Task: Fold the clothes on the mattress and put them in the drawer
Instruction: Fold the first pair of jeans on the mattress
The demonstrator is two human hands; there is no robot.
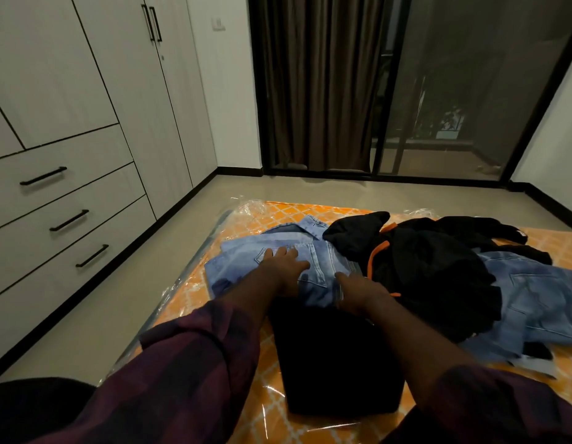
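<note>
Nearest, plaid sleeves [188, 373] reached forward over a dark folded garment [336, 363] lying on the mattress [268, 424], orange-patterned under clear plastic. Beyond it lay folded light-blue jeans [316, 251]. Left hand [283, 270] lay flat on them by the back pocket, fingers straight and spread. Right hand [363, 293] sat at the jeans' near right edge, thumb out; could not tell whether its fingers curled under the fold. Just right of the jeans, touching them, a heap of black clothing with orange trim [432, 267]; a second pair of jeans [541, 302] lay unfolded, partly under that heap. Left across the floor, three drawers [95, 200], all shut. Farther back, a dark curtain [313, 84] and a glass door [454, 91].
</note>
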